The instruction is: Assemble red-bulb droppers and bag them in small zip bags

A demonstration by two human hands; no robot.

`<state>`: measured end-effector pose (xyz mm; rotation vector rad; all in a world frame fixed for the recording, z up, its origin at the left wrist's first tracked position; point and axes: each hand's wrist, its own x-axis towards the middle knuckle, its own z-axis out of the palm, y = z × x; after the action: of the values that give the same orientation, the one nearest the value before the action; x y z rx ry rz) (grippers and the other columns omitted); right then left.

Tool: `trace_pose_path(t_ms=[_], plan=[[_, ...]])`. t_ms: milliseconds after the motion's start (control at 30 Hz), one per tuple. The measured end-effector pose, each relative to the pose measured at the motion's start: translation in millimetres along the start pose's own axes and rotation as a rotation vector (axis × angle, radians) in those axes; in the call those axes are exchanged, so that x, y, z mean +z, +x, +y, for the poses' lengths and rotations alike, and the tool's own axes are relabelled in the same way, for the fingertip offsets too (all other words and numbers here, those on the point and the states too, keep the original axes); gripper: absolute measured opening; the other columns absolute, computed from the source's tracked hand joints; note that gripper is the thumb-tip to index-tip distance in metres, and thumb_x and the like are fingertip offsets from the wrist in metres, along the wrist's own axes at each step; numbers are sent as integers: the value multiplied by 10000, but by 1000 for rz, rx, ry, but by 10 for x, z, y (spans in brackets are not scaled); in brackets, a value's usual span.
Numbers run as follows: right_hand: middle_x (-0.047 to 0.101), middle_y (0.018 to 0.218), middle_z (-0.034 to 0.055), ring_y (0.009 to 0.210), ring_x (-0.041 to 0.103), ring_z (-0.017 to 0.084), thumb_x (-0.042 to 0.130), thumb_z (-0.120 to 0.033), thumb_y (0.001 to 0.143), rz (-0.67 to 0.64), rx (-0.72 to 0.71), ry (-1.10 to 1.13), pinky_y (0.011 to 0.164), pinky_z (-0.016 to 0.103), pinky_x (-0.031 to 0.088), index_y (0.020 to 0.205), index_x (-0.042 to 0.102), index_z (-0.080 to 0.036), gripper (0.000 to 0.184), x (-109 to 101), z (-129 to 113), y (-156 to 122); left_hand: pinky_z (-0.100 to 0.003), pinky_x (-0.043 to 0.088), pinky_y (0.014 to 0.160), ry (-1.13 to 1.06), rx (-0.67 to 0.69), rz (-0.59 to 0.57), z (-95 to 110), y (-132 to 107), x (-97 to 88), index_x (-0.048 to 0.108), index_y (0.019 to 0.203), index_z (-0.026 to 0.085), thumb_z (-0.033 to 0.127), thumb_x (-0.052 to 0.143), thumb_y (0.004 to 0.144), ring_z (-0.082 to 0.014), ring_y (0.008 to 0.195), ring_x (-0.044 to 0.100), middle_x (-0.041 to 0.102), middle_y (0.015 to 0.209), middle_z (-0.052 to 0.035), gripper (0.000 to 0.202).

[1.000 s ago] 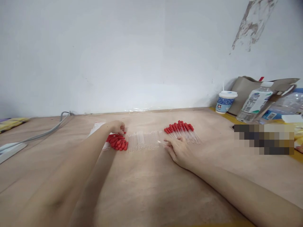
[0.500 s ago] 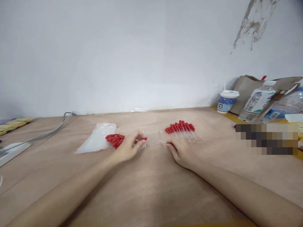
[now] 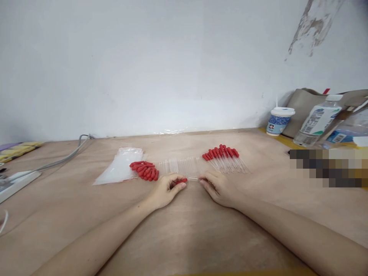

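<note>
My left hand (image 3: 166,189) pinches a red rubber bulb (image 3: 181,180) near the table's middle. My right hand (image 3: 218,186) pinches one end of a clear glass tube (image 3: 193,179), and the tube's other end meets the bulb. Just beyond the hands lies a row of bare clear tubes (image 3: 181,167). A heap of loose red bulbs (image 3: 145,170) sits to the left of that row. To the right lies a batch of tubes with red bulbs fitted (image 3: 225,157).
A clear plastic bag (image 3: 119,169) lies left of the bulbs. A grey cable (image 3: 61,158) and a white power strip (image 3: 15,182) are at the far left. A paper cup (image 3: 278,121), bottles (image 3: 317,122) and a beige bag (image 3: 307,107) stand at the back right.
My left hand left the bulb heap carrying a red bulb and came right and toward me to meet the tube in my right hand. The right hand drew slightly nearer.
</note>
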<state>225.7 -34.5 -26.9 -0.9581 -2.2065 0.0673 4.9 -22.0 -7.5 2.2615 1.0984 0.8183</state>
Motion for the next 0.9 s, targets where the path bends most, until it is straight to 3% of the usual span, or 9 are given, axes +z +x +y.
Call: trace_pose_path(t_ms=[367,600,767,900], plan=[[589,771,12,729,524,121,378,-227,883,-108,-8,123,685,235,400,874,597,-198,221,-32,-30,84,-254,459,689,-103,41,-59,-35,28,11,649,871,168,303,497,830,-157,759,595,663,829,-33,208],[586,727,-1,685,518,118,391,-208,873,-194,-29,80,653,226,397,837,615,-214,227,-53,6,106,-251,453,666,-32,81,-113,15,12,-6,670,850,182,306,505,826,-157,733,598,672,801,-32,208],[591,783,32,726,517,147,375,-209,873,-150,-76,-78,668,261,393,915,616,-218,245,-22,-7,79,-245,451,636,42,70,-75,26,10,9,672,886,197,305,514,820,-154,720,589,669,802,-25,203],[597,826,49,759,538,144,381,-220,871,-84,-55,-9,688,257,419,970,584,-182,229,-24,-11,64,-250,461,657,35,60,-6,15,-5,4,663,934,199,325,537,807,-157,746,598,671,857,-34,219]])
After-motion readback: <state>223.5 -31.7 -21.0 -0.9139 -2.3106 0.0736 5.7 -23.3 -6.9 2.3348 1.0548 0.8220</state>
